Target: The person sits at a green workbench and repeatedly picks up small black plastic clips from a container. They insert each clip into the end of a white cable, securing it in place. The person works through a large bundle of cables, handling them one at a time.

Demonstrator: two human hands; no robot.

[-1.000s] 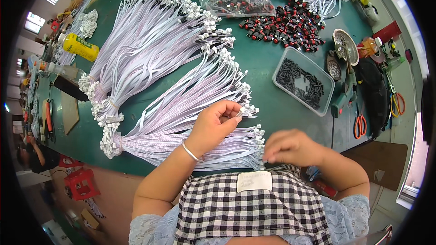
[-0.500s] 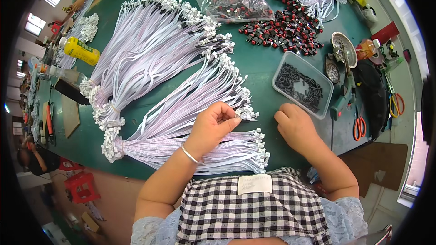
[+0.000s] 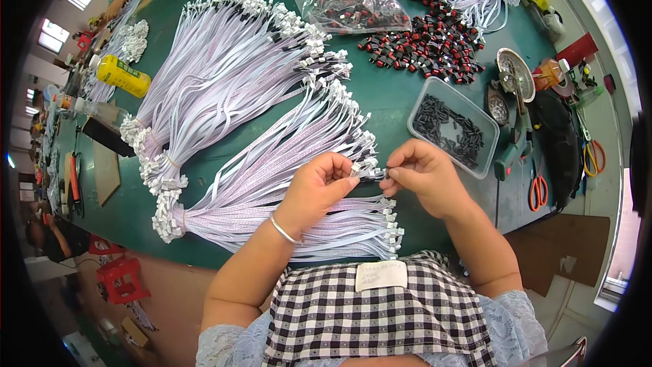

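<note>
My left hand (image 3: 326,180), a bangle at its wrist, is closed in a pinch on a small white connector (image 3: 355,168) at the end of a flat white cable. Just right of it, my right hand (image 3: 422,175) pinches a small black piece (image 3: 387,172), mostly hidden by the fingertips. Beneath and around the left hand fan out bundles of flat white ribbon cables (image 3: 272,143), tied at their left ends and tipped with white connectors. Beyond the right hand is a clear plastic box (image 3: 418,132) holding many small black pieces (image 3: 435,119).
Black-and-red parts (image 3: 428,47) lie heaped at the back, beside a clear bag (image 3: 350,3) of similar ones. Orange-handled scissors (image 3: 538,190), a green glue gun (image 3: 513,153) and a metal dish (image 3: 514,71) are on the right. A yellow bottle (image 3: 122,76) lies at left.
My right hand has moved left and away from me, from in front of the plastic box to beside the left hand, with a small black piece in its fingertips. The left hand has barely moved.
</note>
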